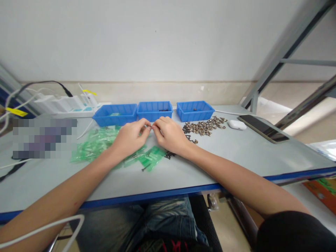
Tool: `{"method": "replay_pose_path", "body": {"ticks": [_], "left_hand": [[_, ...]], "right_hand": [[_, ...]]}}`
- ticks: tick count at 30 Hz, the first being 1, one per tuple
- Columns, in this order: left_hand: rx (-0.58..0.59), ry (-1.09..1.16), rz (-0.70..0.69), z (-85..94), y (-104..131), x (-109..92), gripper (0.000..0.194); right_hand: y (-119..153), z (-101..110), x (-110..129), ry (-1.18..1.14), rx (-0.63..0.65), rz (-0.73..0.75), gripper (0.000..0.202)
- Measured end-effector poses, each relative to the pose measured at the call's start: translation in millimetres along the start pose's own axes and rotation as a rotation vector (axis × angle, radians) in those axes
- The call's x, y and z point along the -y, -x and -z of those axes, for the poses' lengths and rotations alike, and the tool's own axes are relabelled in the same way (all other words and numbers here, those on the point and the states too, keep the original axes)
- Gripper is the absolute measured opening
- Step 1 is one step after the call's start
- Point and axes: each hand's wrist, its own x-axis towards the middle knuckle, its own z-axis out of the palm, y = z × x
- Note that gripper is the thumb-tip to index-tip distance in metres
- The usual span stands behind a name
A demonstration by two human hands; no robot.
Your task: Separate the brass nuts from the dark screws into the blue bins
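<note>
My left hand (132,135) and my right hand (169,134) meet above the table, fingertips pinched together. Whatever they hold between them is too small or hidden to make out. Green-tinted plastic bags (96,143) lie in a heap beside and under my left hand. A single green bag (152,158) rests just in front of both hands, with a dark screw (146,168) on it. Dark screws (170,154) lie partly hidden by my right hand. Beyond its wrist spreads a pile of brass-coloured metal pieces (206,126).
Along the wall stand three blue bins: a left bin (115,120), a middle bin (154,114) with dark pieces, and a right bin (195,114). A white earbud case (237,124) and a phone (262,128) lie right. A power strip (78,112) with cables sits back left.
</note>
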Motion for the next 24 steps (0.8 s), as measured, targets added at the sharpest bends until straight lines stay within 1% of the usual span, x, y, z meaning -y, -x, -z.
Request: {"method": "replay_pose_path", "body": {"ticks": [6,9,11,16,18,21,24], "left_hand": [[0.036,-0.021,-0.003,0.0,0,1,0.023],[0.019,-0.013,-0.010,1.6,-2,3,0.024],[0.014,-0.018,-0.005,3.3,-5,7,0.025],[0.074,-0.023,0.026,5.4,-10,21,0.031],[0.066,-0.018,0.022,4.7,-10,23,0.033],[0.065,-0.013,0.001,3.1,-9,22,0.032],[0.095,-0.033,-0.038,1.5,-8,18,0.030]], "right_hand": [[-1,2,-2,-0.050,-0.014,-0.016,0.017],[-6,1,0,-0.056,-0.030,-0.033,0.018],[-10,1,2,-0.062,-0.049,-0.046,0.019],[-17,0,1,-0.037,-0.051,-0.051,0.024],[-18,-1,-1,-0.020,-0.056,-0.050,0.027],[-18,-2,-4,-0.011,-0.043,-0.032,0.028],[-16,-3,-6,-0.013,-0.026,-0.013,0.026]]}}
